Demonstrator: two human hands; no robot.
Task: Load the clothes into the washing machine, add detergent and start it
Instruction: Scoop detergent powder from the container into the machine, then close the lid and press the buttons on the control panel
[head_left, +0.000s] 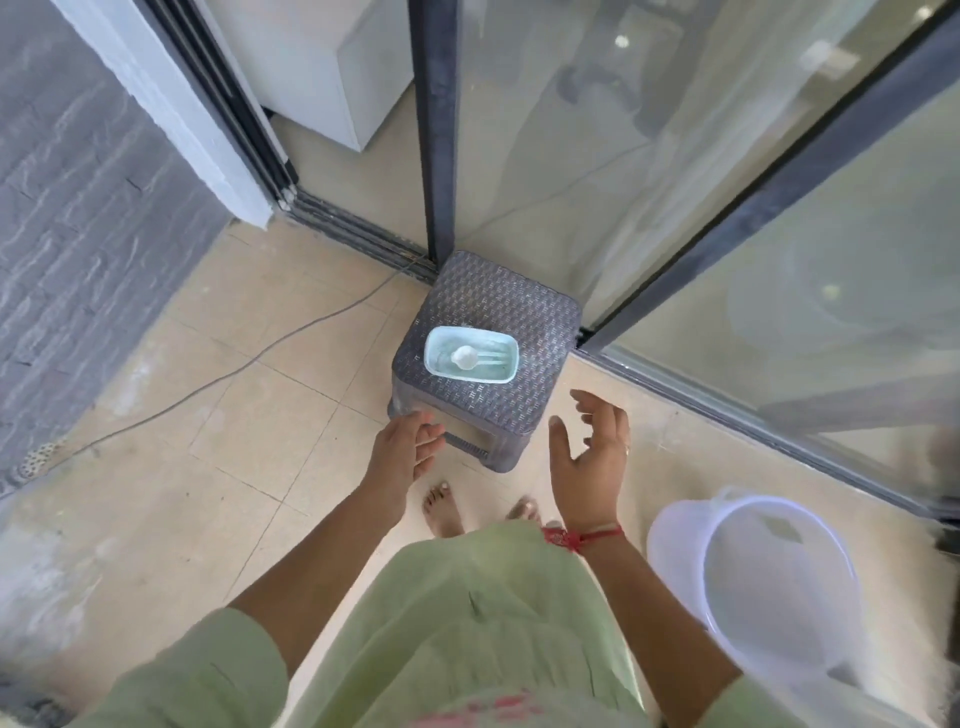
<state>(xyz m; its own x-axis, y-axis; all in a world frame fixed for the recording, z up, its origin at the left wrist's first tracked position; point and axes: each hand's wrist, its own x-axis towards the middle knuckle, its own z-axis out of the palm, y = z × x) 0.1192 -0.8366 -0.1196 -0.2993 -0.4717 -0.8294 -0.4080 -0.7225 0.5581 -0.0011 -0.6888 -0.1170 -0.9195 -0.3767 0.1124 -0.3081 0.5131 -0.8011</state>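
A pale green rectangular tub (472, 356) stands on a grey woven plastic stool (493, 317); a white scoop (464, 357) lies inside it. My left hand (402, 449) hovers at the stool's near left corner, fingers relaxed, holding nothing. My right hand (589, 454) is spread open in the air just right of the stool's near edge, a red thread round its wrist. A white appliance (311, 67), perhaps the washing machine, stands beyond the doorway at the top. No clothes are in view.
A translucent white bucket (774, 587) sits on the floor at lower right. Glass sliding doors (675, 156) with dark frames rise behind the stool. A thin cable (249, 358) runs across the beige tiles; a grey wall is on the left. My bare feet stand below the stool.
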